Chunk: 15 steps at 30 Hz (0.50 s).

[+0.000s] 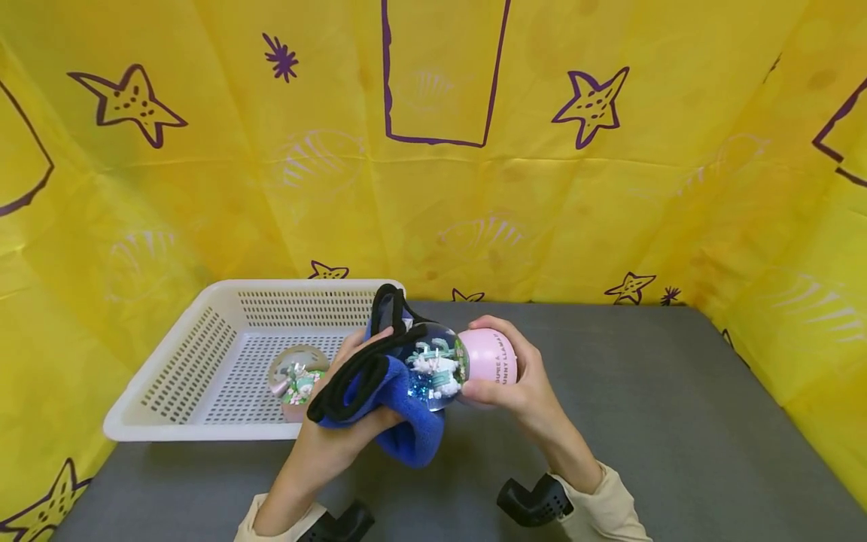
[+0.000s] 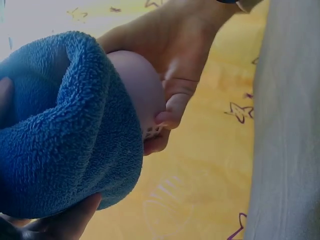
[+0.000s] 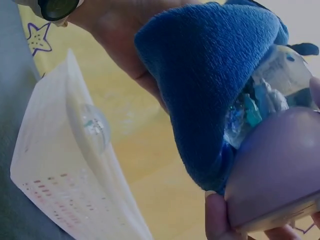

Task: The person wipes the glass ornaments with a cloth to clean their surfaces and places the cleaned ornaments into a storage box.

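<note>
My right hand [image 1: 515,369] grips the pink base of a snow globe [image 1: 436,369], which lies on its side in the air above the table. Inside its clear dome are a white llama figure, green cacti and blue glitter. A blue cloth with black edging [image 1: 413,421] is bunched in my left hand [image 1: 339,436] and wraps the far end of the dome. In the left wrist view the cloth [image 2: 75,135] hides the dome, and just the pink base [image 2: 137,87] shows. From the right wrist, the dome is partly covered by the cloth [image 3: 210,75].
A white perforated plastic basket [image 1: 190,433] stands at the left of the grey table [image 1: 643,421]. In it lies another snow globe [image 1: 298,380] with a pink base, tilted, partly behind my left hand. Yellow printed fabric [image 1: 433,196] rises behind and at both sides.
</note>
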Motion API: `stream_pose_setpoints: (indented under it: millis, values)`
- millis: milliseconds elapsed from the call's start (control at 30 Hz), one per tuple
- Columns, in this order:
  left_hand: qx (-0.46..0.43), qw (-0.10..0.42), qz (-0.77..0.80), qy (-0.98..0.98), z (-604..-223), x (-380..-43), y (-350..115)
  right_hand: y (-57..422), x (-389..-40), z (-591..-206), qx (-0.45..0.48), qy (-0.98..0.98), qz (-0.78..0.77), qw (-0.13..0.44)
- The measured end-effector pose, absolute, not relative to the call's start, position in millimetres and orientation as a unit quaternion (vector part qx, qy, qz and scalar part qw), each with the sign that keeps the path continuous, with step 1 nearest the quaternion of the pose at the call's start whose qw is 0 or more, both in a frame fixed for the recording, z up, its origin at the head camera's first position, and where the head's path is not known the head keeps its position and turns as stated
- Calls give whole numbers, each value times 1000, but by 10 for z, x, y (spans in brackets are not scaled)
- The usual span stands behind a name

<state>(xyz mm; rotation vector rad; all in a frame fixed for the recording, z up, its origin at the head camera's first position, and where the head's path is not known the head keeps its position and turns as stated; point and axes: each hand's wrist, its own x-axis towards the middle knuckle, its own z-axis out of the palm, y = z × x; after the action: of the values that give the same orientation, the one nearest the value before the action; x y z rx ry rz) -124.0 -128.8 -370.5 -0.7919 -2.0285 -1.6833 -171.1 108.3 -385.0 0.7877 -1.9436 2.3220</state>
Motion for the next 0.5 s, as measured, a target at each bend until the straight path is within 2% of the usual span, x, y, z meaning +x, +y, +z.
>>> stream_pose_setpoints:
  millis: [200, 500]
  values:
    - [-290, 204, -580, -733, -3700, -1224, -1271, 1063, -1688, -3830, 242, -624, 743, -2]
    - [-317, 302, -489, -754, -3731, -1244, -1200, 970, -1630, -3795, 206, -662, 719, 43]
